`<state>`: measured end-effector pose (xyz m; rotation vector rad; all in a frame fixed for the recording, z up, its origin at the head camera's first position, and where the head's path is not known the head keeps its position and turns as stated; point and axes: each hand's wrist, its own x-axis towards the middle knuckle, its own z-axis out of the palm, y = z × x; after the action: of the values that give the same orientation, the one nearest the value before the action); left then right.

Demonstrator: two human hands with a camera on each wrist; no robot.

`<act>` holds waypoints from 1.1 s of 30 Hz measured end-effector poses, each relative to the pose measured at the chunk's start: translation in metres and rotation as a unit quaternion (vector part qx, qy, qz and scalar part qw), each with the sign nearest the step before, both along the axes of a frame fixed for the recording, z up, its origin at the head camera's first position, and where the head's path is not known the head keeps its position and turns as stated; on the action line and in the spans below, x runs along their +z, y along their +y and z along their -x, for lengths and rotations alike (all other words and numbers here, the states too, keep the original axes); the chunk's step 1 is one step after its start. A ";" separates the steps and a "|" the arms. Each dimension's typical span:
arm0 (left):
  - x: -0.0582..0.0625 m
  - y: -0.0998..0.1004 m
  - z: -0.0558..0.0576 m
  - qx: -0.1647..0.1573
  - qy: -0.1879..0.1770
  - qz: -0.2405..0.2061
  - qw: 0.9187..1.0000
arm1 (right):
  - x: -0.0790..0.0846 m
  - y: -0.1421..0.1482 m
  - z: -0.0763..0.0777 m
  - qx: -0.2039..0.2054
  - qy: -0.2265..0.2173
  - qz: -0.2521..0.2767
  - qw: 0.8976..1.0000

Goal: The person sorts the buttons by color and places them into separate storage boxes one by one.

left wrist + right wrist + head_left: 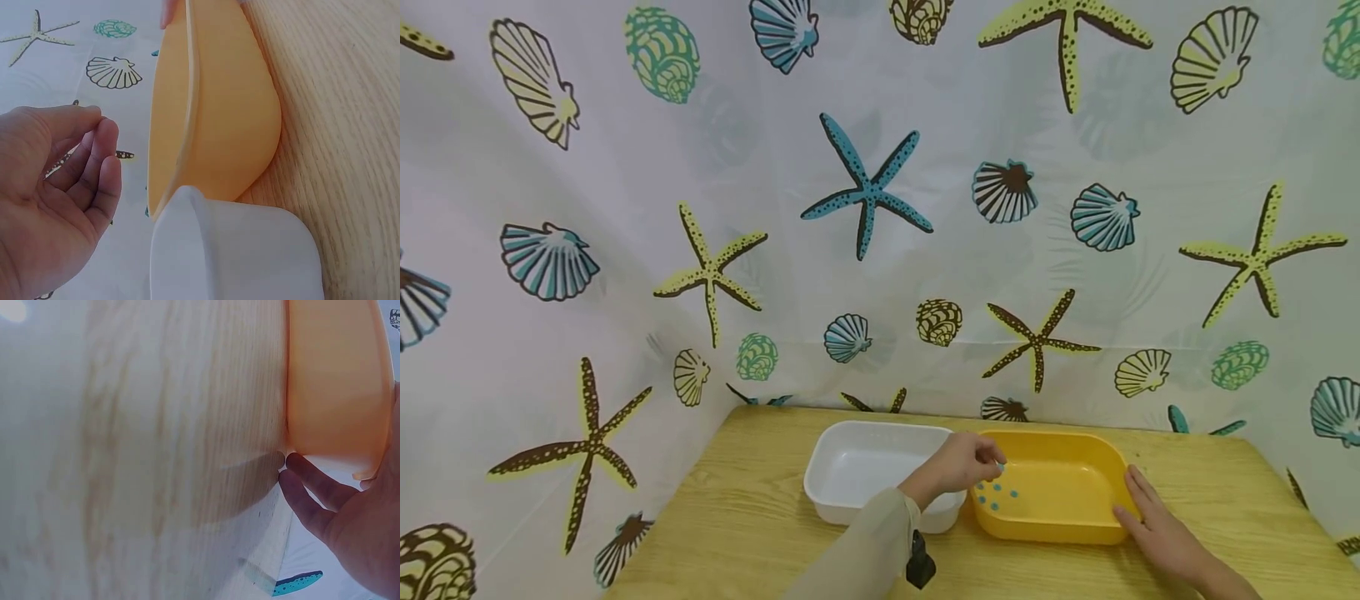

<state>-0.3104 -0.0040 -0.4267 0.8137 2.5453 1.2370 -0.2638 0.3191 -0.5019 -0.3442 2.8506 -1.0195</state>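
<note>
A yellow basin (1048, 533) stands on the table, with several small round blue pieces (997, 487) on the left part of its floor. Over its left rim is my left hand (962, 461), thumb and forefinger tips together. A blue spot shows at those fingertips in the head view, seemingly a small blue piece held there; the left wrist view hides it. My right hand (1165, 533) holds the basin's right end, thumb over the rim and fingers along the outside. To the left, touching or nearly touching the yellow basin, sits a white basin (880, 429), partly covered by my left forearm.
Both basins stand on a light wooden table (722, 500). A white curtain (925, 250) printed with shells and starfish closes off the back and both sides. A dark object (920, 562) hangs at my left wrist.
</note>
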 end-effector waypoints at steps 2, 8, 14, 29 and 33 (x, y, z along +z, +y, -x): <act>-0.001 0.000 0.003 0.006 -0.004 -0.002 1.000 | 0.000 0.000 0.000 0.000 -0.001 0.000 1.000; -0.002 0.001 0.008 0.026 -0.014 -0.004 1.000 | 0.000 0.000 -0.001 -0.001 0.004 -0.001 1.000; -0.002 -0.001 0.013 0.042 -0.015 -0.009 0.999 | -0.001 0.001 0.001 -0.004 0.000 -0.003 1.000; -0.010 0.002 0.025 0.080 -0.021 0.004 0.997 | 0.001 0.000 0.001 -0.009 -0.015 -0.003 1.000; -0.015 0.003 0.029 0.079 -0.008 0.006 0.997 | 0.000 0.000 0.001 -0.007 -0.014 -0.001 1.000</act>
<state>-0.3393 -0.0007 -0.4412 0.6059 2.6453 1.2654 -0.2650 0.3196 -0.5022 -0.3074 2.8331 -1.0164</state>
